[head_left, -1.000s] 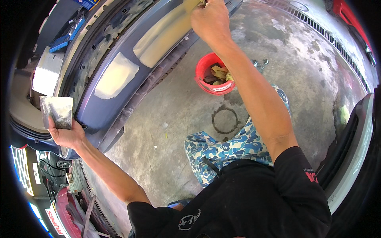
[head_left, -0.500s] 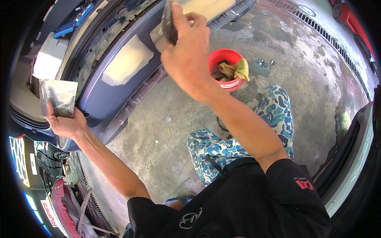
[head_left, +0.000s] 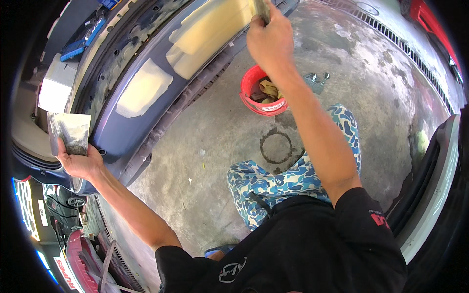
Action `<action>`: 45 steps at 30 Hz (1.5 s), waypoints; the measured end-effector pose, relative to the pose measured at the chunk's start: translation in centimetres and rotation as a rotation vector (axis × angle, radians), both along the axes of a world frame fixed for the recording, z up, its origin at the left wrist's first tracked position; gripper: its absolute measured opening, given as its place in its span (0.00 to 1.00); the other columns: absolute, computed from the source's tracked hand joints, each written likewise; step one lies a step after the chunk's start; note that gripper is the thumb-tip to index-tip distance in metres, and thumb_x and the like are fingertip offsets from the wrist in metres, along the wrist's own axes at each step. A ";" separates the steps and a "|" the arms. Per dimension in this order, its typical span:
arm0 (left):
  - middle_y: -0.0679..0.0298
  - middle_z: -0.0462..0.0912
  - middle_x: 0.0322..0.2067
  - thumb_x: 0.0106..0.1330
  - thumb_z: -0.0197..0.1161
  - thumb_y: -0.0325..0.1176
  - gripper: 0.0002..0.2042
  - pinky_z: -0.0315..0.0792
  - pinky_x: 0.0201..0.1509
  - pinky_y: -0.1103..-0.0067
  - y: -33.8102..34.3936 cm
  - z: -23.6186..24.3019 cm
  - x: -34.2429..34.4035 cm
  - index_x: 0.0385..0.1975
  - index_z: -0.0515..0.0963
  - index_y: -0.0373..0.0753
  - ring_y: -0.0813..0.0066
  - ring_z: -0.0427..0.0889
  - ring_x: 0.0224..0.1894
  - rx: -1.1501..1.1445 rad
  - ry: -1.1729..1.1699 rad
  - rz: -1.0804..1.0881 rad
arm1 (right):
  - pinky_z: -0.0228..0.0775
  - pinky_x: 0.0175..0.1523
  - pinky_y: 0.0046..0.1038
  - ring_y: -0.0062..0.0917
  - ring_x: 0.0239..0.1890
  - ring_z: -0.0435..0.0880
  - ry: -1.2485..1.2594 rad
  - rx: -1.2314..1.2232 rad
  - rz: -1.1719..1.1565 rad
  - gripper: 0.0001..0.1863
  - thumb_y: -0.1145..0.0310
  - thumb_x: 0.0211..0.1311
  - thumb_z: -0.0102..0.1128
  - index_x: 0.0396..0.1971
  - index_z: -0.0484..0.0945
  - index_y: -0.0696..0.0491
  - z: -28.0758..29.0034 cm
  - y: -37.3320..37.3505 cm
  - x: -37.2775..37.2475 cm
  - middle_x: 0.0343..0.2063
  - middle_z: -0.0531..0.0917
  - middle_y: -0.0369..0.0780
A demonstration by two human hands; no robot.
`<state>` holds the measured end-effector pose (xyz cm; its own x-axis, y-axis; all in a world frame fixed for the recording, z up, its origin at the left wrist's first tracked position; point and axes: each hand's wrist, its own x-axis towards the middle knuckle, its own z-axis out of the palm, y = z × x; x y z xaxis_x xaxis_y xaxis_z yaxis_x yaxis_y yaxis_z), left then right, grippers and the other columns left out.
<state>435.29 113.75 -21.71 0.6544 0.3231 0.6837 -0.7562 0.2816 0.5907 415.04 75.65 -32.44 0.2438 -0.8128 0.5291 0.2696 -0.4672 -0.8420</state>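
Observation:
My left hand (head_left: 80, 161) holds a square metal plate (head_left: 69, 131) smeared with pale putty and grey streaks, beside the left end of a blue-grey car bumper (head_left: 110, 139). My right hand (head_left: 271, 44) grips a putty spreader (head_left: 260, 10), partly hidden by the fingers, at the top of the bumper. Beside it lies a long cream putty patch (head_left: 210, 29) on the bumper, and a second, smaller putty patch (head_left: 141, 88) is lower down.
A red bucket (head_left: 250, 80) with a yellow cloth stands on the stained concrete floor (head_left: 205, 195). A red car (head_left: 430, 22) is at upper right, a blue tool (head_left: 80, 44) upper left, a drain grate (head_left: 395, 46) along the right, and a silver panel (head_left: 435, 195) nearby.
My right hand dipped down-left half a second ago and is now back up-right at the top of the bumper. My left hand and plate rose slightly, then came back down.

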 end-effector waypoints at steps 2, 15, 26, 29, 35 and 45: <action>0.58 0.83 0.51 0.73 0.54 0.36 0.15 0.81 0.56 0.68 0.2 0.1 0.3 0.48 0.85 0.37 0.61 0.85 0.51 0.015 -0.003 -0.005 | 0.67 0.66 0.43 0.50 0.62 0.76 0.032 -0.028 -0.058 0.29 0.82 0.63 0.49 0.66 0.73 0.56 1.0 -1.5 -0.3 0.56 0.79 0.58; 0.57 0.84 0.51 0.72 0.56 0.35 0.14 0.83 0.51 0.65 1.0 0.3 0.5 0.48 0.84 0.37 0.59 0.86 0.49 0.011 0.027 -0.081 | 0.66 0.69 0.42 0.51 0.64 0.74 0.092 -0.033 -0.083 0.32 0.80 0.60 0.50 0.67 0.74 0.52 2.7 -1.0 0.3 0.60 0.76 0.56; 0.55 0.85 0.48 0.71 0.59 0.34 0.13 0.82 0.49 0.66 -0.3 0.5 -0.8 0.48 0.83 0.34 0.59 0.86 0.48 -0.006 0.016 -0.169 | 0.70 0.61 0.45 0.53 0.56 0.74 0.055 -0.135 -0.062 0.36 0.83 0.51 0.61 0.66 0.74 0.53 0.8 7.7 2.4 0.55 0.73 0.55; 0.55 0.85 0.49 0.72 0.57 0.33 0.13 0.83 0.50 0.65 -0.9 0.4 -1.6 0.47 0.83 0.34 0.59 0.86 0.48 -0.004 0.005 -0.122 | 0.70 0.60 0.46 0.53 0.55 0.71 0.087 -0.177 -0.032 0.41 0.83 0.45 0.64 0.66 0.73 0.52 0.7 10.8 2.6 0.56 0.70 0.55; 0.55 0.83 0.53 0.73 0.55 0.34 0.14 0.82 0.55 0.63 -0.8 0.3 -1.4 0.49 0.84 0.36 0.60 0.85 0.51 0.002 -0.002 -0.072 | 0.68 0.59 0.46 0.53 0.56 0.69 0.084 -0.308 -0.011 0.46 0.84 0.42 0.68 0.69 0.70 0.47 -1.0 15.5 3.8 0.57 0.69 0.54; 0.57 0.84 0.51 0.72 0.55 0.36 0.14 0.80 0.55 0.67 0.7 0.9 -1.0 0.48 0.85 0.39 0.60 0.85 0.51 0.030 0.000 0.033 | 0.76 0.56 0.39 0.46 0.51 0.85 -0.111 -0.079 0.096 0.25 0.82 0.62 0.58 0.61 0.77 0.57 -3.0 9.6 0.6 0.49 0.85 0.52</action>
